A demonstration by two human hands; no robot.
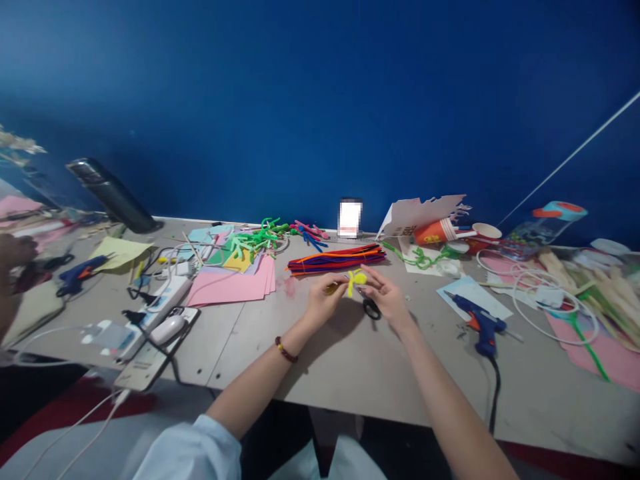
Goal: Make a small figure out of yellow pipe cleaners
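Observation:
A small looped shape of yellow pipe cleaner (357,280) is held between my two hands, above the table. My left hand (326,293) is closed in a pinch on its left side. Against its right side, my right hand (384,295) grips it with the fingertips. A black ring (371,309), which looks like a scissor handle, shows just below my right hand; whether it is held or lies on the table I cannot tell. Beyond my hands lies a bundle of orange, red and purple pipe cleaners (337,259).
Green pipe cleaners (265,235) and pink paper (235,283) lie to the left, near a power strip (163,307) and a phone (155,353). A blue glue gun (477,322) is on the right. A lit phone (349,219) leans at the wall. Another person's hand (15,267) shows far left.

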